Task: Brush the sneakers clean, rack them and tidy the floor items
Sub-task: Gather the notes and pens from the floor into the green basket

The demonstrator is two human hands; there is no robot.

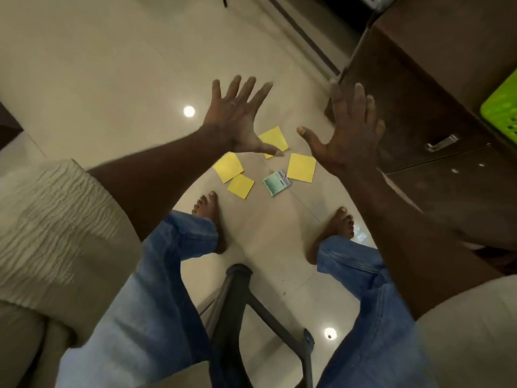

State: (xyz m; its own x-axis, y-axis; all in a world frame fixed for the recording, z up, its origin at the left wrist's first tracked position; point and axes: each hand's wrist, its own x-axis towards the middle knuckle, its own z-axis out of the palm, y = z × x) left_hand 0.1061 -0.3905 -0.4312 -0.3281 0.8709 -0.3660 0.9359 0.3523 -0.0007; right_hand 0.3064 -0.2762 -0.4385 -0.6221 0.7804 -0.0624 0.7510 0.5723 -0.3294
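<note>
Both hands empty; floor items uncollected at centre frame.
The left hand and right hand are spread wide with fingers straight, gripping nothing, above four yellow paper squares and a small green packet lying flat on the glossy tile floor. No sneakers are in view. Risk: the thin sheets may skid or crease under the fingertips, and leaning forward off the chair may unbalance the person.
</note>
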